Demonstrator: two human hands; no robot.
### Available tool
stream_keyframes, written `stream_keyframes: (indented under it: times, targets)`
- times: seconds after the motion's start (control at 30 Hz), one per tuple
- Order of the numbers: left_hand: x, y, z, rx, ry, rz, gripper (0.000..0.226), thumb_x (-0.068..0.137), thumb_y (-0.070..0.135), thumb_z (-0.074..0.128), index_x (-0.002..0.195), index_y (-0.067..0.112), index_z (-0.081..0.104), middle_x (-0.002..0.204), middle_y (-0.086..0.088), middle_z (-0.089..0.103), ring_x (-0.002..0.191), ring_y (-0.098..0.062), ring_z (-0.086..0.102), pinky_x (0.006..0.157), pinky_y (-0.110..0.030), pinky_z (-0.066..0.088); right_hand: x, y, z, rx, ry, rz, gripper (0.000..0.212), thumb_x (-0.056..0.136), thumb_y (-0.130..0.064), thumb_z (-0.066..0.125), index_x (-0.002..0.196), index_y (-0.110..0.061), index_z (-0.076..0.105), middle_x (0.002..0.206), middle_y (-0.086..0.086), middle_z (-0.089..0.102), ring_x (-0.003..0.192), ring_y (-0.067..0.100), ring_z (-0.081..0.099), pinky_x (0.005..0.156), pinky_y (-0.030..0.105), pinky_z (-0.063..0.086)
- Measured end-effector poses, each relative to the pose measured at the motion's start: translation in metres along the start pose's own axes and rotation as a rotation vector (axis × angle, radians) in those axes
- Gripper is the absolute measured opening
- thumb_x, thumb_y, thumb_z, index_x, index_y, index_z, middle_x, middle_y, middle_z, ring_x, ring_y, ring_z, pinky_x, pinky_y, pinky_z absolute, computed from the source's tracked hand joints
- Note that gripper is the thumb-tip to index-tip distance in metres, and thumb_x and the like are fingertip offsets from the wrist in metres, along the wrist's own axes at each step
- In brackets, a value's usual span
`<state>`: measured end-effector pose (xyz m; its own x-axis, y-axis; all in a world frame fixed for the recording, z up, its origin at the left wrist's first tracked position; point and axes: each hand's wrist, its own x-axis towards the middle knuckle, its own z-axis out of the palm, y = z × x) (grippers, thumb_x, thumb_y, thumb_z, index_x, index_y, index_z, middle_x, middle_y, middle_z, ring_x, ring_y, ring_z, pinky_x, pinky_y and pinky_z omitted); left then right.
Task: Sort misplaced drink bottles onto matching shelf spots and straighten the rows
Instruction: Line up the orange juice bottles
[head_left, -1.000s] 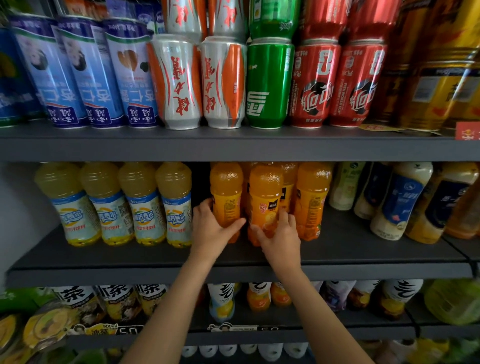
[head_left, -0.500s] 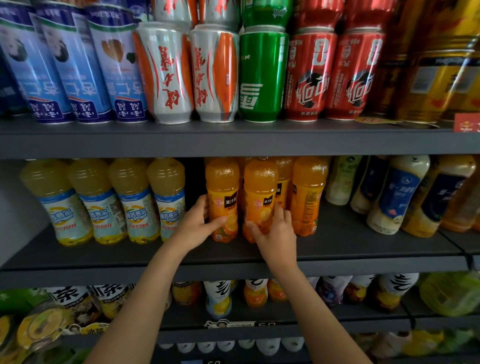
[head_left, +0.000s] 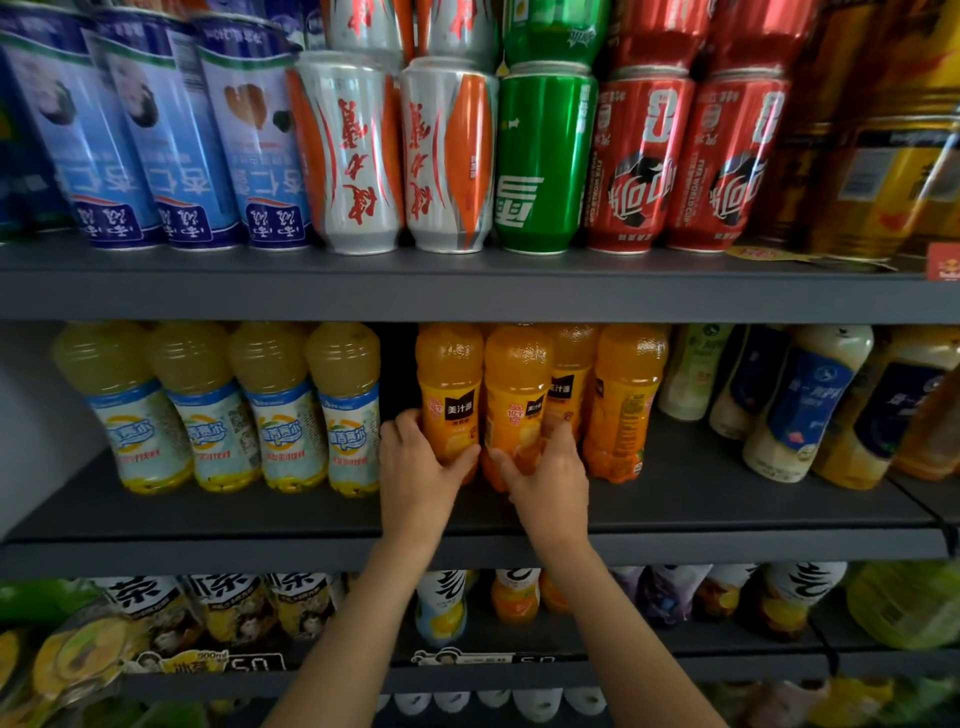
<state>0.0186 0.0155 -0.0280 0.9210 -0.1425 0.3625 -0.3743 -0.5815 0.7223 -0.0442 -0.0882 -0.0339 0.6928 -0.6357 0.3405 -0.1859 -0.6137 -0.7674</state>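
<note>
On the middle shelf (head_left: 727, 499) stand several orange juice bottles. My left hand (head_left: 421, 462) grips the leftmost orange bottle (head_left: 449, 384) near its base, fingers behind it and thumb in front. My right hand (head_left: 545, 478) grips the orange bottle beside it (head_left: 517, 389) the same way. A third orange bottle (head_left: 623, 400) stands free to the right, and another (head_left: 571, 364) shows behind the front ones. A dark gap separates the orange bottles from the pale yellow bottles (head_left: 343, 410) on the left.
Upside-down cans fill the top shelf: blue (head_left: 166, 135), silver-orange (head_left: 353, 156), green (head_left: 543, 156), red (head_left: 639, 161), gold (head_left: 883, 182). White and amber bottles (head_left: 795, 405) lean at the middle shelf's right. Tea and juice bottles (head_left: 441, 608) crowd the lower shelf.
Both hands have closed tighter around the two front orange bottles, which now stand closer together. The view has shifted slightly.
</note>
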Motion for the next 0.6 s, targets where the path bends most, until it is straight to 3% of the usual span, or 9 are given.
stream_keyframes:
  times: [0.2,0.3,0.4,0.5,0.6]
  targets:
    - [0.002,-0.012,0.002,-0.021,-0.039,0.126,0.068,0.087,0.028,0.063,0.142,0.007,0.028,0.135,-0.010,0.043,0.123,-0.022,0.045,0.093,-0.025,0.036,-0.002,-0.010,0.009,-0.093,0.048,0.143,0.076,0.078,-0.054,0.066,0.128,-0.009,0.030,0.128,0.008,0.039,0.111,0.029,0.053,0.080,0.038,0.047]
    - [0.001,-0.016,0.004,-0.075,-0.083,0.138,0.071,0.089,0.027,0.060,0.146,0.009,0.021,0.141,-0.009,0.040,0.128,-0.022,0.042,0.100,-0.029,0.036,-0.007,-0.008,0.008,-0.054,0.044,0.047,0.080,0.078,-0.052,0.066,0.136,-0.010,0.031,0.133,0.009,0.035,0.114,0.029,0.050,0.082,0.037,0.046]
    - [0.000,-0.016,0.005,-0.037,-0.010,0.120,0.074,0.086,0.031,0.064,0.144,0.008,0.025,0.138,-0.012,0.038,0.128,-0.023,0.039,0.101,-0.031,0.035,0.003,-0.005,0.000,-0.017,0.068,-0.065,0.083,0.077,-0.050,0.068,0.141,-0.013,0.030,0.137,0.006,0.036,0.120,0.024,0.046,0.084,0.037,0.046]
    - [-0.002,-0.006,0.007,0.037,0.091,0.058,0.082,0.079,0.039,0.071,0.140,0.005,0.029,0.134,-0.015,0.036,0.124,-0.027,0.038,0.098,-0.033,0.036,0.014,-0.014,-0.001,-0.046,0.064,-0.043,0.087,0.074,-0.053,0.070,0.139,-0.013,0.028,0.136,0.005,0.038,0.121,0.025,0.047,0.086,0.038,0.047]
    - [-0.002,-0.001,0.011,0.116,0.128,0.058,0.080,0.076,0.034,0.074,0.138,0.005,0.033,0.132,-0.018,0.038,0.122,-0.030,0.038,0.098,-0.036,0.035,0.022,-0.012,0.002,-0.086,0.016,-0.052,0.075,0.075,-0.042,0.073,0.132,-0.011,0.036,0.133,0.008,0.041,0.118,0.026,0.049,0.088,0.038,0.047]
